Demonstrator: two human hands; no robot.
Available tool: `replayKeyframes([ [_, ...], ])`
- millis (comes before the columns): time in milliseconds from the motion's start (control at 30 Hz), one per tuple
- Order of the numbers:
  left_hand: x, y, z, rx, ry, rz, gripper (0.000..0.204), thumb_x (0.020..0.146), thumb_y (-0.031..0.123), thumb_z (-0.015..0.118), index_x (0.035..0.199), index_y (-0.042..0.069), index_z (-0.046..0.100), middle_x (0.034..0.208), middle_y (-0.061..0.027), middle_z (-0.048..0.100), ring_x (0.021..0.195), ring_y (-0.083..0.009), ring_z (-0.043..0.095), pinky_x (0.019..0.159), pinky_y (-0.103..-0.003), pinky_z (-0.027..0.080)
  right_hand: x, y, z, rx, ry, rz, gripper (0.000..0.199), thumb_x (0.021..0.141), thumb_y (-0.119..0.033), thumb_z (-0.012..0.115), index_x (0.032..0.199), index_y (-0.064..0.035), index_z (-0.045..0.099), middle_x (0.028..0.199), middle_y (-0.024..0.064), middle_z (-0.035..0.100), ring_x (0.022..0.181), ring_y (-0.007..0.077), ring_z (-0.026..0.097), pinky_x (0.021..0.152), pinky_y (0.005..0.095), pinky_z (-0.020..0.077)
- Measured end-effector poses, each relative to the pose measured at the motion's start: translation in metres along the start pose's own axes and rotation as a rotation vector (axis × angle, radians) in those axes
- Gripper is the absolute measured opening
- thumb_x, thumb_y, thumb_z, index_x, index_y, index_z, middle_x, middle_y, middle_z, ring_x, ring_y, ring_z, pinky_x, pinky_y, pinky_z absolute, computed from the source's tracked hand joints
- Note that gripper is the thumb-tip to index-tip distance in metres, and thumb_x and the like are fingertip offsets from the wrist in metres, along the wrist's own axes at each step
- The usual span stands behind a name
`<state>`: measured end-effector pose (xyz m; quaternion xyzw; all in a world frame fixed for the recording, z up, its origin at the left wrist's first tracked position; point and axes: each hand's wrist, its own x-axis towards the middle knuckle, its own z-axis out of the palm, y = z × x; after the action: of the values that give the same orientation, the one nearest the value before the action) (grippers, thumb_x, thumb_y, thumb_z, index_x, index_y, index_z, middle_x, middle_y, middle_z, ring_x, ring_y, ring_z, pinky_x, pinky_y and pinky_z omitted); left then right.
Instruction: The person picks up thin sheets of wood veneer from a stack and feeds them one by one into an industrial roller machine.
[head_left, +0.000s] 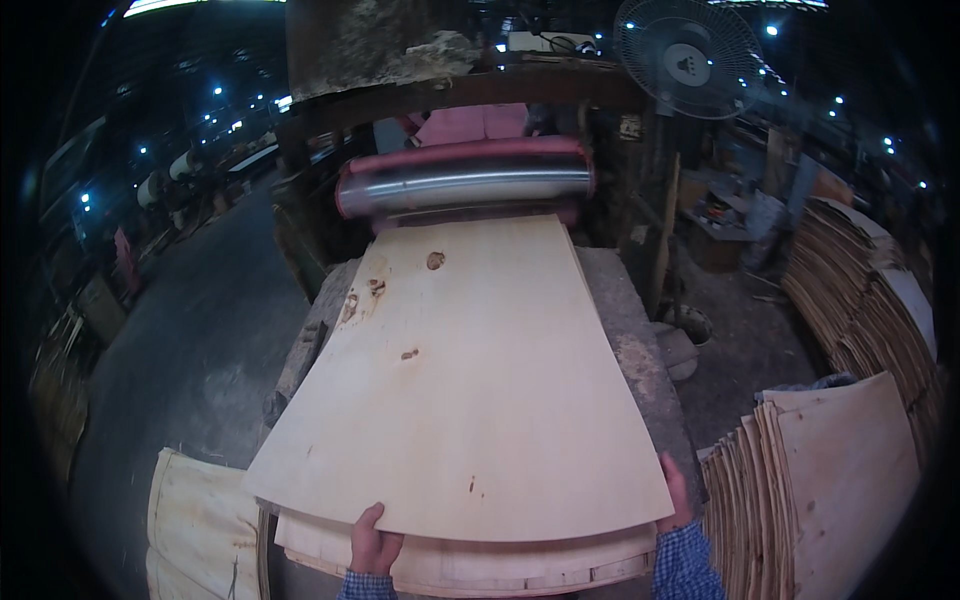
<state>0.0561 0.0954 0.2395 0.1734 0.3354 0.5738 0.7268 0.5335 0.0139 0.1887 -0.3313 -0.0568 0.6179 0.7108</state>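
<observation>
A pale wood veneer sheet (500, 400) with brown knots and small holes stretches before me. Its far end meets a glue-spreader-like machine's shiny metal roller (470, 180), which has pink-stained ends. At the near edge, my left hand (375, 545) is closed on the sheet, thumb on top and fingers hidden beneath. My right hand (678, 495) lies along the right edge by the near corner, fingers stretched forward and touching it; its thumb is hidden. More veneer sheets (460, 567) lie stacked under the near edge.
Veneer stacks (845, 470) stand at the right, with another stack (205, 520) at lower left. A stained machine table (640, 360) runs under the sheet. A caged fan (688, 62) hangs at upper right. Behind the roller, pink fabric (475, 122) shows, possibly a person's clothing.
</observation>
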Motion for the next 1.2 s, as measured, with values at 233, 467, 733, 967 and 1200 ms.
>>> replayKeyframes([
  [233,0.137,-0.022,0.004,-0.039,-0.01,-0.075,0.031,0.096,0.014,0.045,0.121,-0.003,0.048,0.122,-0.0152,0.057,0.114,-0.0276,0.055,0.097,-0.041,0.047,-0.068,0.08,-0.04,-1.821,0.259,-0.632,0.037,0.08,-0.013,0.061,0.113,0.0018,0.058,0.118,0.0248,0.059,0.111,0.0375,0.057,0.096,0.0436,0.045],
  [467,0.275,-0.055,0.01,-0.051,0.091,-0.128,0.027,0.097,0.02,0.051,0.113,-0.001,0.052,0.11,-0.0127,0.061,0.102,-0.025,0.06,0.082,-0.039,0.052,-0.095,0.088,-0.05,-1.86,0.483,-0.526,0.036,0.078,-0.013,0.059,0.108,0.0064,0.059,0.113,0.0276,0.059,0.109,0.0421,0.055,0.097,0.0466,0.0435],
  [733,0.184,-0.087,-0.024,0.321,0.202,-0.368,0.035,0.095,0.025,0.051,0.126,0.007,0.046,0.119,-0.0106,0.055,0.106,-0.0257,0.055,0.087,-0.05,0.047,-0.086,0.06,-0.042,-1.823,0.645,-0.303,0.03,0.077,-0.016,0.063,0.101,0.0007,0.062,0.091,0.0223,0.064,0.085,0.0383,0.063,0.077,0.0456,0.0498],
  [967,-0.022,-0.064,-0.098,0.132,0.214,-0.548,0.039,0.099,0.025,0.046,0.132,0.005,0.043,0.133,-0.0152,0.052,0.122,-0.0322,0.051,0.098,-0.051,0.044,-0.057,-0.01,-0.016,-1.099,0.173,0.084,0.037,0.086,-0.019,0.064,0.115,0.0035,0.061,0.095,0.0076,0.067,0.085,0.0148,0.063,0.075,0.0306,0.05],
  [1200,-0.097,-0.106,-0.18,-0.082,-0.143,-0.743,0.059,0.095,0.047,0.05,0.12,-0.006,0.052,0.12,-0.0206,0.06,0.104,-0.0326,0.062,0.082,-0.04,0.055,-0.057,-0.041,0.129,-0.702,-0.191,0.057,0.033,0.09,-0.014,0.059,0.116,0.0066,0.058,0.104,0.0107,0.066,0.091,0.0167,0.064,0.08,0.0303,0.0512],
])
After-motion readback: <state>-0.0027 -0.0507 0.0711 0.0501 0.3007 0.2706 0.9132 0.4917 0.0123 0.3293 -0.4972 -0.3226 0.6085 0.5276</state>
